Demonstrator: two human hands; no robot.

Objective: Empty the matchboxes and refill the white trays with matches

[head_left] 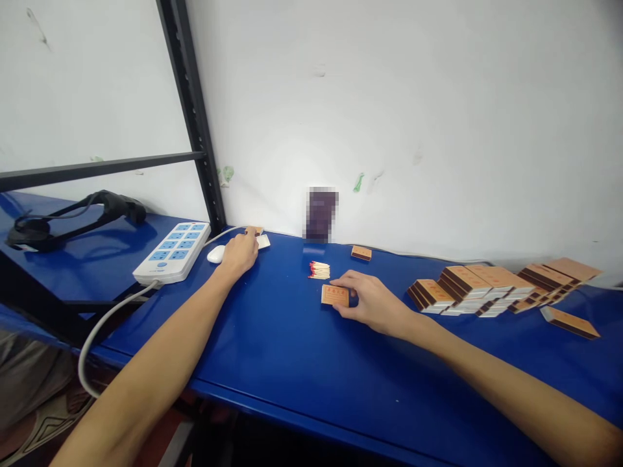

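Observation:
My right hand (370, 299) rests on the blue table (272, 344) with its fingers closed on an orange matchbox (335, 295), held at the box's right end. Just behind it lies a small bundle of red-tipped matches (319, 270). My left hand (240, 251) reaches far to the back left, fingers curled over a matchbox sleeve (254, 230) and a white tray (263, 241) near the wall. Whether it grips either is hidden by the fingers.
Several matchboxes in overlapping rows (491, 285) fill the right side, with a loose one (569, 322) in front and another (361, 253) near the wall. A white power strip (172, 251), a white plug (215, 253), a black rack post (192, 117) and a black device (73, 217) stand left.

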